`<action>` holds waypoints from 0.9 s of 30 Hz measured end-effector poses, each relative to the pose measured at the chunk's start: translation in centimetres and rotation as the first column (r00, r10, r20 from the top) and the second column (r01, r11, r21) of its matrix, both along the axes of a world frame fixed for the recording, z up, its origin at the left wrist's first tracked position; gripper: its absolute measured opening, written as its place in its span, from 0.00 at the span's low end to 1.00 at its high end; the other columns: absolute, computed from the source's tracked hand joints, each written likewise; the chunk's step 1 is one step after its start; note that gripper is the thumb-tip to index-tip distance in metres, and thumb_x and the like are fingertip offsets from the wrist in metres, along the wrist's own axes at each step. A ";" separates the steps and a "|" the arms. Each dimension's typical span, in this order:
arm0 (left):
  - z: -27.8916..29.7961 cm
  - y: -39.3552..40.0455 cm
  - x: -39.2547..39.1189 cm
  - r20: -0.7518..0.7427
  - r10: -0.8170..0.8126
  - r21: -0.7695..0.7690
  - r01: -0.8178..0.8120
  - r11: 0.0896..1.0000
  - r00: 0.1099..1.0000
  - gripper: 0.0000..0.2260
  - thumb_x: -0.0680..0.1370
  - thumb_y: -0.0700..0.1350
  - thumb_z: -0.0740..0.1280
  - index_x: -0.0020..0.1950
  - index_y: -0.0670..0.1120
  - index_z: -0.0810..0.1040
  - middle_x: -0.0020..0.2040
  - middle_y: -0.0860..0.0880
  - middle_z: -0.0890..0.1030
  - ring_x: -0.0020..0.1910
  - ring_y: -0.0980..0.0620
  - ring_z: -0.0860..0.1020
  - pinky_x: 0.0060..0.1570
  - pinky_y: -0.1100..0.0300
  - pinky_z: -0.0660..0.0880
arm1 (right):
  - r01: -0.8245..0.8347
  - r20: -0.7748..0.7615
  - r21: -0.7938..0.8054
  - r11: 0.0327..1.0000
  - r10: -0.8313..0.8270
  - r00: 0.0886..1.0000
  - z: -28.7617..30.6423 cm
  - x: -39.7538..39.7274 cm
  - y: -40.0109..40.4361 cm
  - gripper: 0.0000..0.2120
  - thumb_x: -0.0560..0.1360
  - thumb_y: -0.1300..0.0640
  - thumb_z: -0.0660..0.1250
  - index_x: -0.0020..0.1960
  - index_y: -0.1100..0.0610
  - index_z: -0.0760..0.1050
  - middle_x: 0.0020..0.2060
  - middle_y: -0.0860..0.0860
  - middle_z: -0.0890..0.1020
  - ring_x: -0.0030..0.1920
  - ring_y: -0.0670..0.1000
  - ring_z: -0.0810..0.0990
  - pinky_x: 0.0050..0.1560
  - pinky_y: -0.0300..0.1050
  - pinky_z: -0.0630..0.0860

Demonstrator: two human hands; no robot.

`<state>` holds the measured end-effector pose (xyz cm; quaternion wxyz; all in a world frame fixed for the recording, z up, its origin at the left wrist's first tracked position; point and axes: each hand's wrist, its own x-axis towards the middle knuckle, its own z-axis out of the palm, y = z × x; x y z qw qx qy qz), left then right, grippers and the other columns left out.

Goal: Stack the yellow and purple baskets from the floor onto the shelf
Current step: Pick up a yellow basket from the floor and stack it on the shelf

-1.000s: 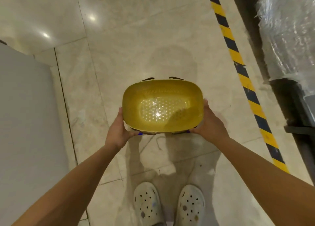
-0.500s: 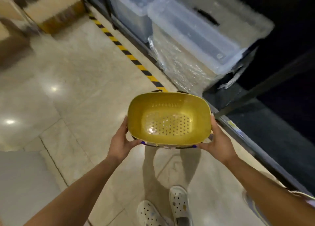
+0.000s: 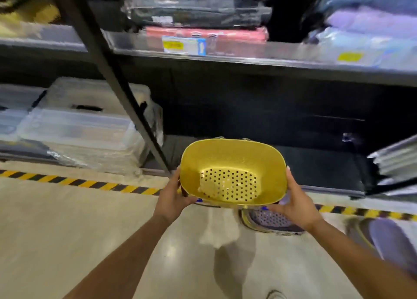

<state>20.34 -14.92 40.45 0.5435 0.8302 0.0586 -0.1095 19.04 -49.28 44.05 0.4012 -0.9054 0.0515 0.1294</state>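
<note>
I hold a yellow basket (image 3: 232,170) with a perforated bottom in front of me, my left hand (image 3: 172,197) on its left rim and my right hand (image 3: 293,205) on its right rim. It hangs in front of the dark bottom shelf (image 3: 316,163). A purple basket (image 3: 270,221) with a perforated bottom sits on the floor just below my right hand, partly hidden by it. Another purple basket (image 3: 388,240) lies on the floor at the right edge, blurred.
A black slanted shelf post (image 3: 126,91) stands left of the basket. Clear plastic bins (image 3: 79,122) fill the bottom shelf on the left. Wrapped packs (image 3: 203,21) lie on the upper shelf. Yellow-black tape (image 3: 79,182) marks the floor along the rack. Stacked flat items (image 3: 397,161) sit at right.
My view has swung from the floor to face the shelf rack. The yellow basket stays in both hands and is now closer to the bottom shelf; purple baskets have come into view.
</note>
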 end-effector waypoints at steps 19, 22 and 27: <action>-19.6 -27.8 -2.5 -0.220 -0.067 0.133 0.098 0.986 0.973 0.42 0.68 0.45 0.79 0.71 0.66 0.59 0.56 0.78 0.69 0.59 0.67 0.71 0.55 0.67 0.72 | 0.144 -0.225 0.025 0.989 -0.135 0.965 -22.0 -4.4 -26.3 0.56 0.62 0.44 0.79 0.68 0.23 0.37 0.72 0.45 0.67 0.68 0.57 0.70 0.58 0.50 0.69; -21.8 -28.2 -3.1 -0.235 -0.077 0.158 0.117 0.980 0.969 0.41 0.68 0.46 0.79 0.64 0.78 0.57 0.53 0.84 0.68 0.54 0.80 0.69 0.44 0.80 0.69 | 0.156 -0.276 0.016 0.988 -0.145 0.950 -25.1 -4.2 -26.5 0.57 0.59 0.37 0.77 0.73 0.30 0.39 0.73 0.47 0.67 0.67 0.60 0.71 0.58 0.54 0.72; -23.9 -28.5 -3.3 -0.213 -0.064 0.292 0.126 0.948 0.975 0.41 0.68 0.48 0.79 0.73 0.65 0.59 0.58 0.76 0.68 0.57 0.64 0.72 0.52 0.63 0.74 | 0.194 -0.193 0.076 0.978 -0.176 0.965 -27.8 -4.5 -26.4 0.52 0.57 0.24 0.68 0.71 0.26 0.42 0.73 0.45 0.67 0.65 0.59 0.73 0.52 0.51 0.70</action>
